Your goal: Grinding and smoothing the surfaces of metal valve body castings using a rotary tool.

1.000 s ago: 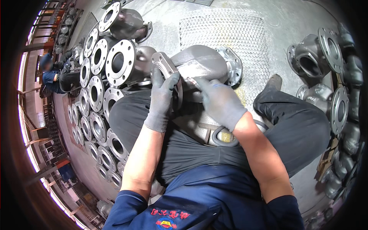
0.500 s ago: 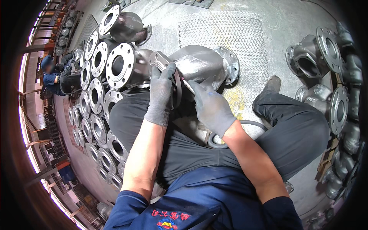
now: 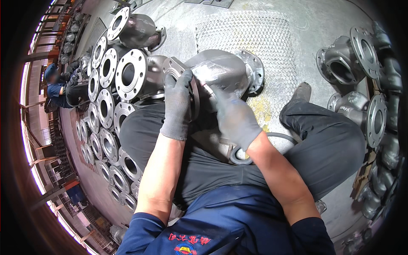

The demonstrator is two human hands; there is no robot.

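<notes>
A grey cast-metal valve body with flanged ends lies on the floor in front of my legs. My gloved left hand is closed around the rim of its near-left flange, fingers over the edge. In my gloved right hand is a slim whitish stick-like tool with a pinkish band. It points at the body just behind that flange; whether its tip touches is unclear. My right glove is slightly blurred, and its fingertips are partly hidden.
Many flanged castings are stacked at my left. More castings stand at the right on wooden pallets. A textured metal sheet lies ahead on the floor. A dark hose curves between my legs. Another person sits far left.
My right hand and the stick-like tool have shifted slightly, with more of the tool showing now. My left hand stays on the flange. The view has moved a little.
</notes>
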